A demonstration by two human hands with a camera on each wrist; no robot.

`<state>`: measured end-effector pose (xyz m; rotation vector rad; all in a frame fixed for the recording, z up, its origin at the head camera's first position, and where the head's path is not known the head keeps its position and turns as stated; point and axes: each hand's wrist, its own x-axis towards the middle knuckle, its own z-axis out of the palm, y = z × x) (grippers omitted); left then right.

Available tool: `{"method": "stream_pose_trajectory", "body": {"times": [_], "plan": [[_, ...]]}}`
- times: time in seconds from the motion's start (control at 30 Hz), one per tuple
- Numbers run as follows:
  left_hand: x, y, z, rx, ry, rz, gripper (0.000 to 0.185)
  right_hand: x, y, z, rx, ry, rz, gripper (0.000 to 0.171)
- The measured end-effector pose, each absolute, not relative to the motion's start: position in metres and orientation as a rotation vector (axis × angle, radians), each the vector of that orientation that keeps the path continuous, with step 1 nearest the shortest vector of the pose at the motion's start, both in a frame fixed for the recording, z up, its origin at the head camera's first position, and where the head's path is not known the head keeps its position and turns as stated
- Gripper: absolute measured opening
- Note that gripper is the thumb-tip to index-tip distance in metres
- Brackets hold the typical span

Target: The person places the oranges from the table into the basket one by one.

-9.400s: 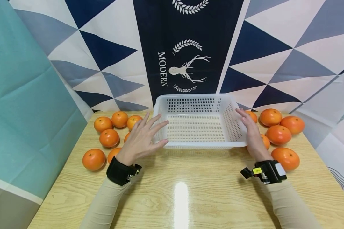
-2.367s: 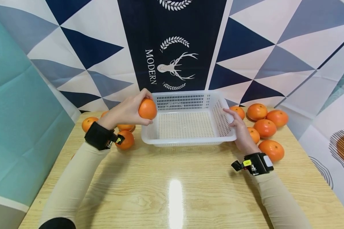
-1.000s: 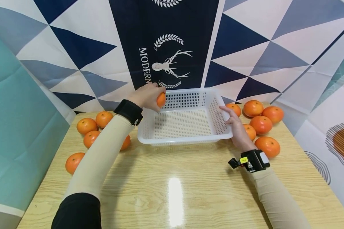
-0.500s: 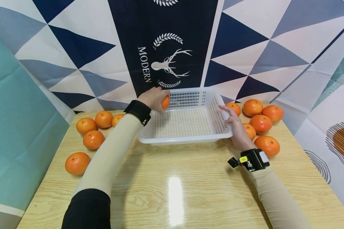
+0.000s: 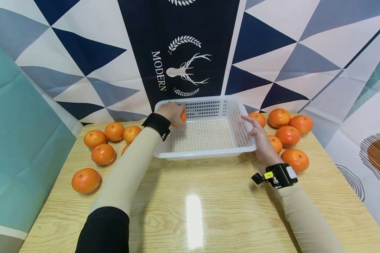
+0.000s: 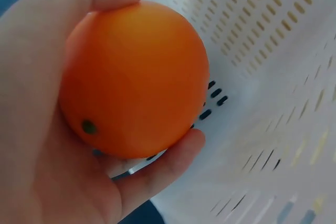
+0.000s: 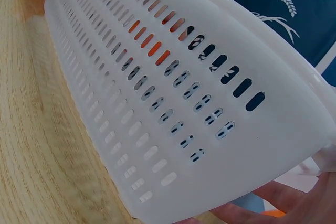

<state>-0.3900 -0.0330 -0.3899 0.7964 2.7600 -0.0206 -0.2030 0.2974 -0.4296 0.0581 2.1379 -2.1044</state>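
Observation:
In the head view, my left hand (image 5: 172,113) reaches over the left end of a white perforated plastic basket (image 5: 206,153) and holds an orange (image 5: 183,116) inside it. In the left wrist view, thumb and fingers wrap the smooth orange (image 6: 139,80), its small green stem spot showing; a slotted wall is close beside it. My right hand (image 5: 262,142) grips the basket's right end, fingers over the rim. In the right wrist view, fingers (image 7: 281,198) show at the basket's near right corner, and some of the hand is cut off.
Several loose oranges (image 5: 103,154) lie on the wooden table (image 5: 164,211) left of the basket. Several more oranges (image 5: 288,136) lie right of it, close to my right hand. A patterned cloth (image 5: 190,49) hangs right behind the basket.
My left hand was spread without fruit, then held an orange at the basket's left edge; it has since moved right and down into the basket. My right hand went from spread to gripping the rim.

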Motion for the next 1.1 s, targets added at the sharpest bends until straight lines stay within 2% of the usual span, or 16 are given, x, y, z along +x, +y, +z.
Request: {"method": "stream_pose_trajectory", "body": {"times": [0.23,0.33,0.53,0.73,1.1], "plan": [[-0.353,-0.033,-0.371,0.782,2.777,-0.038,0.054,-0.203,0.297,-0.429,0.045,2.147,-2.104,0.081],[-0.347,-0.034,-0.371,0.799,2.762,-0.060,0.054,-0.203,0.297,-0.429,0.041,2.144,-2.107,0.081],[-0.351,-0.035,-0.376,0.824,2.715,-0.032,0.055,-0.203,0.298,-0.430,0.034,2.150,-2.094,0.080],[-0.345,-0.038,-0.376,0.820,2.688,0.002,0.062,-0.203,0.298,-0.430,0.032,2.142,-2.099,0.080],[-0.357,-0.041,-0.383,0.876,2.667,0.021,0.071,-0.203,0.297,-0.429,0.037,2.152,-2.091,0.080]]}}
